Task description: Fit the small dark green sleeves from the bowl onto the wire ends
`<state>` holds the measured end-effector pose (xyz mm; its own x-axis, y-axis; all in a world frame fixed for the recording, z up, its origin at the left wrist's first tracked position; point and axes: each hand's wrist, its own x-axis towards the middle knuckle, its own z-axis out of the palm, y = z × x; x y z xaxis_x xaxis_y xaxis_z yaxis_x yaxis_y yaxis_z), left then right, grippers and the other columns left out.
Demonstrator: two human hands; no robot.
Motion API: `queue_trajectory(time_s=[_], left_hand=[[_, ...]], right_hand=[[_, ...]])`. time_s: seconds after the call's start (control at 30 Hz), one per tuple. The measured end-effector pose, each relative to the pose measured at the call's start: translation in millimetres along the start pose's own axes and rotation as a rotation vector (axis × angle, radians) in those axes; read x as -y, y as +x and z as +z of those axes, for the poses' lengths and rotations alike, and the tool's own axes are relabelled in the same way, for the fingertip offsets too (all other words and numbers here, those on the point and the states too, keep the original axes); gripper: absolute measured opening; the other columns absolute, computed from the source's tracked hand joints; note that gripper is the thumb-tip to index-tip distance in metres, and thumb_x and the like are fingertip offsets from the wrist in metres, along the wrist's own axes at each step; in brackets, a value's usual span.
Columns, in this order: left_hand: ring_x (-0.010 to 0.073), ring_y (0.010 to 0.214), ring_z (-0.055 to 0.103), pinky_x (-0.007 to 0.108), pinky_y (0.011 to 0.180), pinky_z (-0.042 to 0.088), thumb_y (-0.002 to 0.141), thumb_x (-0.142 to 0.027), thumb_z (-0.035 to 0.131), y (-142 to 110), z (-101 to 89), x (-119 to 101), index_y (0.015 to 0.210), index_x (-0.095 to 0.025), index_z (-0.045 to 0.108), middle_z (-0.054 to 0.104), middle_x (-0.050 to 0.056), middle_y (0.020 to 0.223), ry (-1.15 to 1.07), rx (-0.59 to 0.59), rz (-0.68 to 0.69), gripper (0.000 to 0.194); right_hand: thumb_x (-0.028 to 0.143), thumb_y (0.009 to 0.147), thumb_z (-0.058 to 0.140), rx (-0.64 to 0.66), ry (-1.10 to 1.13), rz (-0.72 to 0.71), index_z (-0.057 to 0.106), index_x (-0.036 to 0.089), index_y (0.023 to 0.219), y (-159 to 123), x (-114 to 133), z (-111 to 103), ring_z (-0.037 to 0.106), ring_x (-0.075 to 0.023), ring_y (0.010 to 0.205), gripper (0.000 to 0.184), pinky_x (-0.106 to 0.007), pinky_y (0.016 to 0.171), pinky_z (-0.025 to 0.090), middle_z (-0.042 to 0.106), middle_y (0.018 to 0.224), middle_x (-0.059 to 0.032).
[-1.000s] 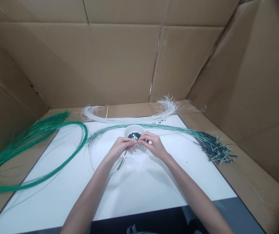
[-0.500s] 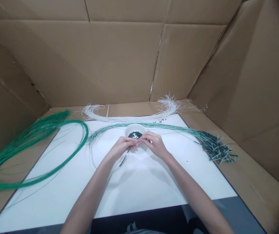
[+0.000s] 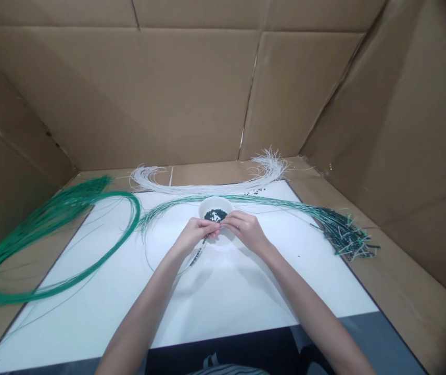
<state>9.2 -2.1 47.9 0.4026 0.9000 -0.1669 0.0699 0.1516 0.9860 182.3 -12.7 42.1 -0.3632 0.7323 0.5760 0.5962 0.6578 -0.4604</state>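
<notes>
My left hand [image 3: 194,234] is closed in a pinch on a thin cord strung with dark beads [image 3: 196,257]. The beaded part hangs below its fingers, and the bare cord curves away to the left. Fingertip to fingertip with it, my right hand [image 3: 248,229] is also pinched closed; whatever lies between its fingers is too small to make out. Just behind both hands stands a white bowl [image 3: 215,202] with small dark beads [image 3: 210,214] in it. My fingers cover part of its front rim.
Behind the bowl, green strands [image 3: 277,202] run across the white table [image 3: 223,302], ending right in a dark beaded bundle [image 3: 343,234]. A looped green bundle [image 3: 132,224] lies left, white strands [image 3: 207,189] at the back. Loose beads [image 3: 256,191] dot the table. Cardboard walls [image 3: 195,94] enclose it.
My right fingers have closed in a little against the left fingertips. The left hand and the beaded cord stay nearly in place; the view has shifted slightly.
</notes>
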Motion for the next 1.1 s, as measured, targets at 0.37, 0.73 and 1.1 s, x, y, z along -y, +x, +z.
queue_trajectory(time_s=[0.37, 0.73, 1.1], left_hand=[[0.0166, 0.066, 0.058, 0.022, 0.061, 0.040, 0.073, -0.034, 0.052, -4, 6.0, -3, 0.077, -0.018, 0.070, 0.067, 0.003, 0.073, 0.503, -0.173, 0.293, 0.024], [0.0137, 0.060, 0.053, 0.021, 0.057, 0.038, 0.072, -0.040, 0.050, -2, 2.9, -2, 0.076, -0.013, 0.069, 0.064, 0.002, 0.064, 0.407, -0.118, 0.189, 0.033], [0.0128, 0.065, 0.049, 0.023, 0.059, 0.038, 0.078, -0.044, 0.037, -19, -22.9, -38, 0.086, -0.014, 0.058, 0.059, 0.004, 0.079, 0.308, -0.289, 0.184, 0.037]], right_hand=[[0.033, 0.067, 0.063, 0.000, 0.505, 0.442, 0.069, 0.017, 0.066, 5, -1, -1, 0.057, -0.0160, 0.065, 0.017, -0.025, 0.056, 0.041, 0.065, 0.069, -0.0050], [0.030, 0.070, 0.060, -0.016, 0.434, 0.358, 0.068, 0.019, 0.073, 5, 4, -1, 0.057, -0.0151, 0.070, 0.014, -0.024, 0.058, 0.041, 0.066, 0.076, -0.0043], [0.034, 0.063, 0.063, -0.198, 0.983, 0.747, 0.058, 0.015, 0.070, 10, -4, 2, 0.047, -0.0087, 0.053, 0.021, -0.020, 0.045, 0.036, 0.058, 0.069, -0.0021]])
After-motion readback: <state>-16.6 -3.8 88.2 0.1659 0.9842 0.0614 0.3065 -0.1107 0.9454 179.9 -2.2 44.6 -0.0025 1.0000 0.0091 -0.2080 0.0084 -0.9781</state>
